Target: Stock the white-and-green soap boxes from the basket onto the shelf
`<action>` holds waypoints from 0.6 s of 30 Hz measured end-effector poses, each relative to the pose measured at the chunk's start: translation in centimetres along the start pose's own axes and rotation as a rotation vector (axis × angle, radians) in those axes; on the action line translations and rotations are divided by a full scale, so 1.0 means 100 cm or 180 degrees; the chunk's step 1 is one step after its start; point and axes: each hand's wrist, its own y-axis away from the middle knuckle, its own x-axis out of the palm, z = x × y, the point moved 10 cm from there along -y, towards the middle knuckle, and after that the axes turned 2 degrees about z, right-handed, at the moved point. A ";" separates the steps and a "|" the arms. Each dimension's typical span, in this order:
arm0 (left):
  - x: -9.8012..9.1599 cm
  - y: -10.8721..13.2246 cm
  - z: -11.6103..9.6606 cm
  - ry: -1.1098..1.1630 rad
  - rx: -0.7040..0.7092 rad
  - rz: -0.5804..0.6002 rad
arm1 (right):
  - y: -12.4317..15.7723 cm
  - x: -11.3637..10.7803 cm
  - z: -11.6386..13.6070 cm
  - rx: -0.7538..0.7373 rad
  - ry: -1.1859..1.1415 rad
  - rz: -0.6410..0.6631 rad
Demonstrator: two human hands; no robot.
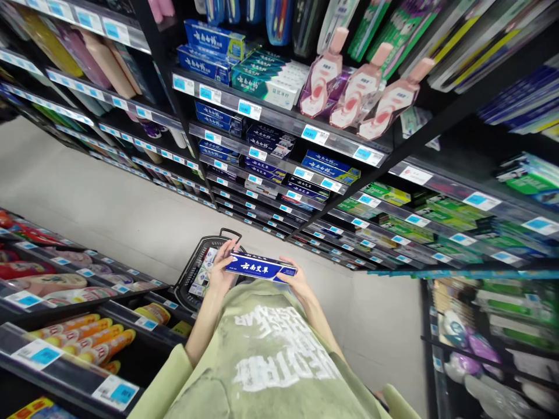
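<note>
A long dark-blue toothpaste box point(257, 267) with white lettering is held level in front of my green shirt. My left hand point(222, 269) grips its left end, fingers over the top edge. At the right end, my right hand point(296, 276) has its thumb on the front face and its fingers behind. Just beyond my left hand, on the floor, stands a black shopping basket point(183, 285) with several packaged items point(204, 273) inside; the box and hand hide part of it.
Ahead rises a shelf of toothpaste boxes point(266, 78), with pink bottles point(356, 96) along its edge. Shelves with orange-capped bottles point(89, 337) stand close on my left. Another rack with packaged goods point(471, 349) is at the right. Grey floor point(117, 186) runs between them.
</note>
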 end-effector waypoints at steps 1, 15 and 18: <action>0.008 0.000 0.001 -0.0065 -0.0029 0.0139 | 0.000 -0.003 0.001 -0.0005 -0.0013 -0.0033; 0.059 -0.014 0.025 -0.3892 -0.0129 0.1042 | -0.019 -0.054 0.034 -0.0081 0.1498 0.0346; 0.056 -0.008 0.034 -0.3819 -0.0071 0.0893 | -0.028 -0.057 0.038 -0.0068 0.1911 0.0585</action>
